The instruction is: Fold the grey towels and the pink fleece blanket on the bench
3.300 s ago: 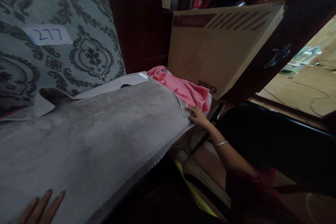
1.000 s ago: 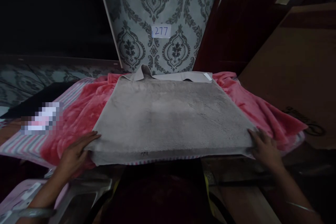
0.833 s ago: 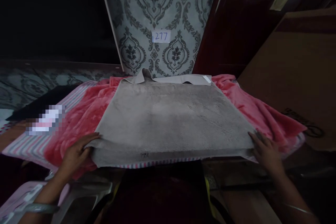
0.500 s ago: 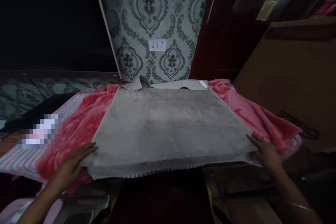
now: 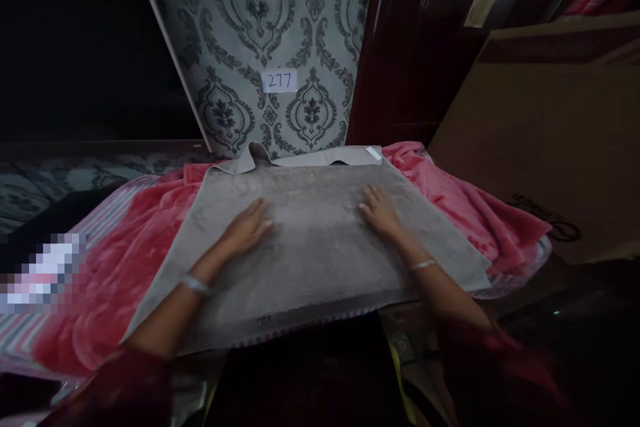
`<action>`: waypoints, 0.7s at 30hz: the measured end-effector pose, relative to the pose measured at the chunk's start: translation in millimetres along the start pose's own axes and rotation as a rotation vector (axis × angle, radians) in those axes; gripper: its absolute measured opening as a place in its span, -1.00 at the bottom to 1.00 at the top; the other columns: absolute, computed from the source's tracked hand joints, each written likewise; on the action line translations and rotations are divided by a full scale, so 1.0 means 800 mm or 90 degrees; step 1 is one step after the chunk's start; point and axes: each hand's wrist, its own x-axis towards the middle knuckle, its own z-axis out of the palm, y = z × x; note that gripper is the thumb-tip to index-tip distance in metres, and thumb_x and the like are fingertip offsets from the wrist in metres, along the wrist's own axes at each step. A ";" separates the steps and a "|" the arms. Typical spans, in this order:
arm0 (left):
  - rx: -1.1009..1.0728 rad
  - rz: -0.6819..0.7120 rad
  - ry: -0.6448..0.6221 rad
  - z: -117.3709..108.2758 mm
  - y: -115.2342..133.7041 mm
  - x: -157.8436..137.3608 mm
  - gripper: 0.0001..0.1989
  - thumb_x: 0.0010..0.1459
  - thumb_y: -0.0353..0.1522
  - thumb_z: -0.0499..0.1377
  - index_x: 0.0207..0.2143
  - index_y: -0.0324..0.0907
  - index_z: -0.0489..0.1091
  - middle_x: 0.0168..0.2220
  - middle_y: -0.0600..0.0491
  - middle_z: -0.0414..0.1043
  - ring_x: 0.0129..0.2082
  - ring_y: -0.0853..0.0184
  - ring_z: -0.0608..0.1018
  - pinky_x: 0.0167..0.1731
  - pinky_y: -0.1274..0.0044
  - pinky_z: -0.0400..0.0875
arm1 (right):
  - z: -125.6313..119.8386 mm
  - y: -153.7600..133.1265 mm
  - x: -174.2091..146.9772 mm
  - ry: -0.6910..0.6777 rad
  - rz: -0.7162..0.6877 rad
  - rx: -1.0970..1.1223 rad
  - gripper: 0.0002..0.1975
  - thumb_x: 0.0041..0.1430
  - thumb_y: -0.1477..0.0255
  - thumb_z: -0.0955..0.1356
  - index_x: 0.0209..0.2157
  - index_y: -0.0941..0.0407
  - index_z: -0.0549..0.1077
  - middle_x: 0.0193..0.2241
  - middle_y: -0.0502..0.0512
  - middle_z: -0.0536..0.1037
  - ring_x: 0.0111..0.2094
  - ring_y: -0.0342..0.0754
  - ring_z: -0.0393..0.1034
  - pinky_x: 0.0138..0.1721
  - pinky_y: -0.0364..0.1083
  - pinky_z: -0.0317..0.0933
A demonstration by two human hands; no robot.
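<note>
A grey plush cloth (image 5: 305, 260) lies spread out with its near edge hanging toward me. Along its far edge runs a loose, paler band (image 5: 305, 159), raised in a fold at the left and bearing a white tag (image 5: 373, 153) at the right. My left hand (image 5: 249, 225) is over the cloth's left half, fingers stretched forward and nothing in them. Farther right, my right hand (image 5: 381, 211) reaches across the upper right part, its fingers extended and slightly spread. Both hands seem to rest on the cloth; exact contact is hard to see.
A red-pink fleece blanket (image 5: 115, 267) shows beneath the cloth on both sides, over striped fabric (image 5: 25, 340). A large cardboard box (image 5: 550, 127) stands right. Behind are a dark screen (image 5: 85, 47), patterned wallpaper (image 5: 270, 123) with a "277" label (image 5: 279, 81), and a dark red door (image 5: 400, 80).
Both hands have left the cloth's near corners and moved inward and forward onto its surface. The near right corner now shows uncovered. The view has shifted slightly right.
</note>
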 end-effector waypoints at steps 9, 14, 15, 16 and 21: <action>0.064 0.009 -0.027 0.102 0.134 0.098 -0.37 0.39 -0.12 -0.07 0.43 -0.11 0.09 0.47 -0.13 0.00 0.46 -0.06 0.04 0.37 -0.05 -0.11 | 0.068 -0.063 0.020 -0.090 -0.048 -0.038 -0.41 0.46 0.11 0.10 0.42 -0.07 0.14 0.45 0.09 0.09 0.43 0.24 -0.08 0.33 0.38 -0.10; 0.103 -0.128 -0.039 0.083 0.063 0.070 -0.29 0.34 0.02 -0.09 0.43 -0.07 0.09 0.47 -0.14 0.00 0.45 -0.18 0.03 0.32 -0.13 -0.10 | 0.071 -0.054 0.023 -0.084 -0.048 -0.033 -0.42 0.46 0.11 0.08 0.42 -0.09 0.14 0.45 0.08 0.08 0.43 0.23 -0.07 0.32 0.39 -0.09; 0.112 -0.173 -0.032 0.073 0.041 0.059 -0.28 0.33 0.03 -0.10 0.43 -0.07 0.10 0.46 -0.15 0.01 0.45 -0.20 0.03 0.31 -0.15 -0.08 | 0.072 -0.054 0.023 -0.082 -0.049 -0.033 -0.42 0.46 0.10 0.08 0.42 -0.10 0.14 0.45 0.08 0.09 0.43 0.23 -0.06 0.32 0.39 -0.10; 0.120 -0.213 -0.022 0.063 0.019 0.046 -0.27 0.33 0.04 -0.11 0.42 -0.08 0.11 0.46 -0.17 0.02 0.44 -0.20 0.04 0.29 -0.16 -0.06 | 0.073 -0.054 0.023 -0.083 -0.049 -0.035 -0.42 0.46 0.10 0.08 0.42 -0.10 0.14 0.44 0.09 0.09 0.43 0.23 -0.06 0.32 0.39 -0.10; 0.123 -0.231 0.068 0.011 -0.054 -0.021 -0.26 0.21 0.10 -0.02 0.33 -0.05 0.27 0.37 -0.22 0.22 0.38 -0.23 0.19 0.19 -0.18 0.08 | 0.073 -0.062 0.024 -0.105 -0.043 -0.031 -0.41 0.45 0.12 0.10 0.43 -0.07 0.13 0.45 0.09 0.06 0.44 0.24 -0.08 0.33 0.40 -0.11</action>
